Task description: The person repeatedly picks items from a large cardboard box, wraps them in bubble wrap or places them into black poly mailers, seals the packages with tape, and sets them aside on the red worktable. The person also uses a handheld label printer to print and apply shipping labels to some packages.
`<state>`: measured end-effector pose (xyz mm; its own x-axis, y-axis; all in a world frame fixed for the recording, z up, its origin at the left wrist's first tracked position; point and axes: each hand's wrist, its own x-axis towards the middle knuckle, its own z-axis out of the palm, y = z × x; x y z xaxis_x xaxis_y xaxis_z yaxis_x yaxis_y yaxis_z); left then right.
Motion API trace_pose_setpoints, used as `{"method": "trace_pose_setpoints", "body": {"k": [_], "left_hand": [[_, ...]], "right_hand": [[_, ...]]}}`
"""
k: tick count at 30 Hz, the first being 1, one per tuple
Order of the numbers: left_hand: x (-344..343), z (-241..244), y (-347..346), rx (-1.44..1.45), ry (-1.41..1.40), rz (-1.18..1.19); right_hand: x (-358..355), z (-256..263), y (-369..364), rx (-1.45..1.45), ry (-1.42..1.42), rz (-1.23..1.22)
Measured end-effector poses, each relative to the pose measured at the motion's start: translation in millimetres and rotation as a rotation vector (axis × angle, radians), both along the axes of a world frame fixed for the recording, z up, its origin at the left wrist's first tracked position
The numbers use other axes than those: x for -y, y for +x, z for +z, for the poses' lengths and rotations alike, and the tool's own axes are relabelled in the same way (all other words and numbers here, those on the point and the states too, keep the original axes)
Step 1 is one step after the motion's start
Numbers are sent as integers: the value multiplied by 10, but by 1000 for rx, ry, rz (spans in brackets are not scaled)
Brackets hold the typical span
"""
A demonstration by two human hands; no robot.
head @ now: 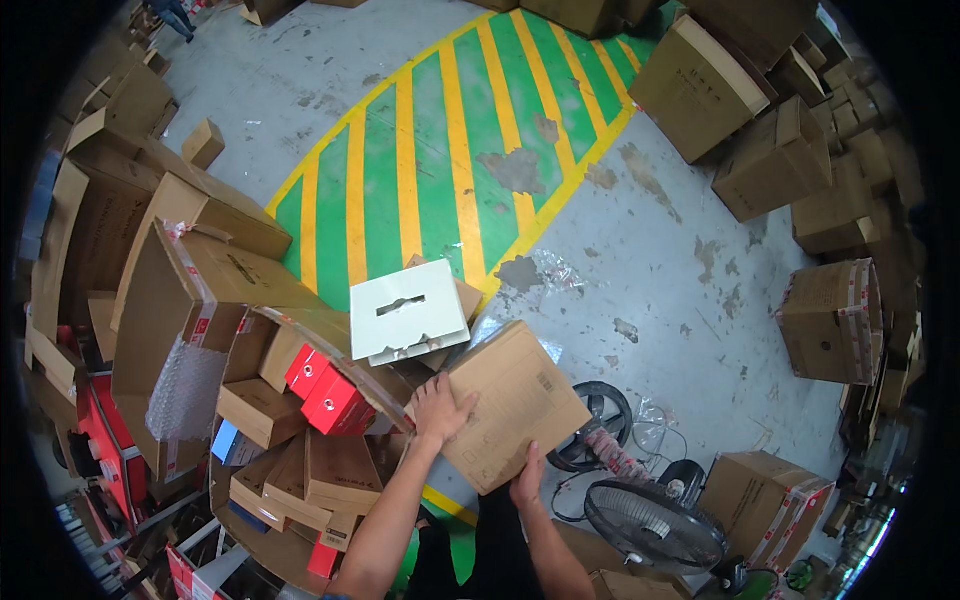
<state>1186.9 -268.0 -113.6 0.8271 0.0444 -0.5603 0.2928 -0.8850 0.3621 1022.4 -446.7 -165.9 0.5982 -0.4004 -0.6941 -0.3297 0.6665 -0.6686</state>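
Note:
A flat brown cardboard box (521, 405) lies between my two hands, in front of my legs. My left hand (442, 411) rests with spread fingers on its left edge and top face. At its near right edge, my right hand (529, 476) grips the side, the thumb on top and the other fingers mostly hidden. Just beyond the box is a white flat panel-like case (409, 311) with a slot in its face. To the left stands a large open carton (274, 555) holding red boxes (330, 394), several brown boxes (341, 469) and a blue-and-white box (236, 444).
A black pedestal fan (656, 525) with a round base (600, 420) and loose cable lies at my right, beside a taped carton (765, 510). Open cartons (247, 266) crowd the left; more cartons (697, 90) line the right. A person (172, 15) is at the far upper left.

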Motion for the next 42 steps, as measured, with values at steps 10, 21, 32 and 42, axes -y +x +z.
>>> {"method": "trace_pose_setpoints", "body": {"k": [10, 21, 32, 42], "left_hand": [[642, 599, -181, 245, -298, -81], [1421, -296, 1880, 254, -669, -54], [571, -1615, -93, 261, -298, 91], [90, -1295, -490, -29, -331, 293]], "right_hand": [[1369, 273, 612, -120, -333, 103], [2621, -137, 3026, -61, -719, 290], [1808, -1866, 1278, -397, -621, 774], [669, -1150, 601, -261, -124, 461]]}}
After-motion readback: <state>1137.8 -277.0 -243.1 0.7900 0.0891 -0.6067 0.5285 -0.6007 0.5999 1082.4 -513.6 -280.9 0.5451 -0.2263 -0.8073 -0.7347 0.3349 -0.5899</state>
